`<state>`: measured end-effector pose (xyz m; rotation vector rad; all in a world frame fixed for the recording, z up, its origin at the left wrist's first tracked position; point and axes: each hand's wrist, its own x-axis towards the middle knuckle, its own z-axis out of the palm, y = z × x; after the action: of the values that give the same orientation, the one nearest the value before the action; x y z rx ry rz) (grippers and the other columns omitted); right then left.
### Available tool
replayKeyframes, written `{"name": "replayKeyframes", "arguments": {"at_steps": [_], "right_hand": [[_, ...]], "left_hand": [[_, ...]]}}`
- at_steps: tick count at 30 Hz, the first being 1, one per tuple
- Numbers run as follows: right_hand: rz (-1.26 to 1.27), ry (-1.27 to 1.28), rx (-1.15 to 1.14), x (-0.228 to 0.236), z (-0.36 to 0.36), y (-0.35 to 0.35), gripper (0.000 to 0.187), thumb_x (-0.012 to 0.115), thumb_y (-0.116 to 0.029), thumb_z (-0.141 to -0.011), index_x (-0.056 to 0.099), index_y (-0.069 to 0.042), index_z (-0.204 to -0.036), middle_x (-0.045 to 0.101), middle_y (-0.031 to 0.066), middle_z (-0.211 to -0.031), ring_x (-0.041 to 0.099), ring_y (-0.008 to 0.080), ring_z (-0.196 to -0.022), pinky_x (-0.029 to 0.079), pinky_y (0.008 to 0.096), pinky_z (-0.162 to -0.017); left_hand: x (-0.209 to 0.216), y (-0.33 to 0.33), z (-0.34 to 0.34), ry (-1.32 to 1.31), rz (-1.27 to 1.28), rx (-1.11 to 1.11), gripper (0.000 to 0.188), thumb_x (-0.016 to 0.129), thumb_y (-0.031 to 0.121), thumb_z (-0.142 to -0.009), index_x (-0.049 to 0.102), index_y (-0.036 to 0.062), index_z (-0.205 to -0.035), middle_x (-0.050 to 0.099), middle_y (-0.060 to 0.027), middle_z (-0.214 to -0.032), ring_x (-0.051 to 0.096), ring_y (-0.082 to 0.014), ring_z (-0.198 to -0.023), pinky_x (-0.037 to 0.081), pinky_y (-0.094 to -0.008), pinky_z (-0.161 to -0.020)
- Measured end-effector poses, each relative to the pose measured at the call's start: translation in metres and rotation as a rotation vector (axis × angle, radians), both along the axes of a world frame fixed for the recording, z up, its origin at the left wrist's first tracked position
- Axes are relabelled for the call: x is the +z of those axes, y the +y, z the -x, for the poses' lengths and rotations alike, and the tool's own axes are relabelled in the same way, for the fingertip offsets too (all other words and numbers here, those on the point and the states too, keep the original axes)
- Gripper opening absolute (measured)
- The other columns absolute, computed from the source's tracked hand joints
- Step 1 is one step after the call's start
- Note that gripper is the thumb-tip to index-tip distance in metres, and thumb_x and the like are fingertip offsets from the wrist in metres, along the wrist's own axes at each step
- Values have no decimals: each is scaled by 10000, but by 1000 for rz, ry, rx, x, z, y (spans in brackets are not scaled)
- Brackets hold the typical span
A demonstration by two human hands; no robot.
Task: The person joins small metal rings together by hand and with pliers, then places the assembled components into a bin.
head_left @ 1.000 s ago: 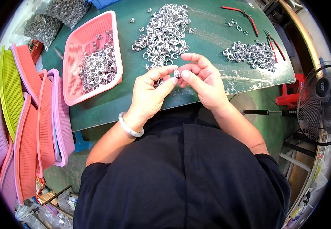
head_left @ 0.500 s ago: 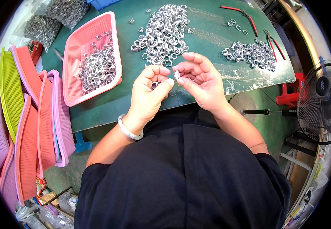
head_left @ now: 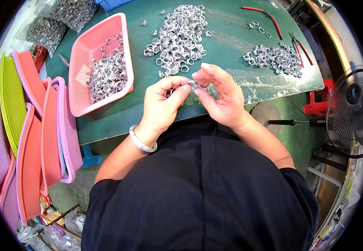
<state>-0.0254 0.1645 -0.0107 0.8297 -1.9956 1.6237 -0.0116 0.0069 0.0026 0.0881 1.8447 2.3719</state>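
A silver metal ring (head_left: 193, 85) sits between my two hands, above the near edge of the green table. My left hand (head_left: 161, 100) pinches it between thumb and forefinger, and more rings (head_left: 169, 92) show inside its curled fingers. At the ring's other side, the thumb and fingertips of my right hand (head_left: 223, 96) close on its edge, with the hand otherwise loosely curved. Just beyond lies a big pile of similar rings (head_left: 181, 35). A pink basket (head_left: 76, 62) to the left holds many more rings (head_left: 108, 79).
On the right of the green table (head_left: 227, 54) lie a smaller ring pile (head_left: 278, 60), a few loose rings and two red-handled pliers (head_left: 275, 25) (head_left: 302, 50). Stacked plastic baskets (head_left: 30, 138) stand at the left, bags of rings (head_left: 47, 31) behind them. A fan (head_left: 349, 108) stands right.
The ring has turned from edge-on to showing its opening and moved slightly toward my left fingers. My right hand has shifted a little down, its fingers re-placed.
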Motion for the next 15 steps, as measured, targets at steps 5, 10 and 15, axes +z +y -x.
{"name": "replayKeyframes", "arguments": {"at_steps": [5,10,15], "right_hand": [[19,-2,30,1,0,-2,547,638,89,-686,464,-41,-1188,615,92,-922,609,187,-783,489,272,-664],[-61,-6,12,6,0,1,573,643,78,-671,461,-55,-1198,615,69,-906,577,194,-753,478,283,-642],[-118,28,-14,10,1,0,573,651,54,-668,464,-63,-1197,611,64,-882,551,210,-743,465,294,-643]], "left_hand": [[-3,-3,4,-198,-229,-88,111,571,71,-840,610,16,-928,528,27,-667,431,-36,-530,320,-163,-452],[-3,-5,8,-419,-420,-212,87,551,111,-847,584,38,-882,507,18,-650,439,-56,-521,306,-166,-434],[-4,-6,9,-483,-461,-276,116,526,165,-861,519,51,-840,481,-8,-673,425,-82,-535,284,-178,-422]]}}
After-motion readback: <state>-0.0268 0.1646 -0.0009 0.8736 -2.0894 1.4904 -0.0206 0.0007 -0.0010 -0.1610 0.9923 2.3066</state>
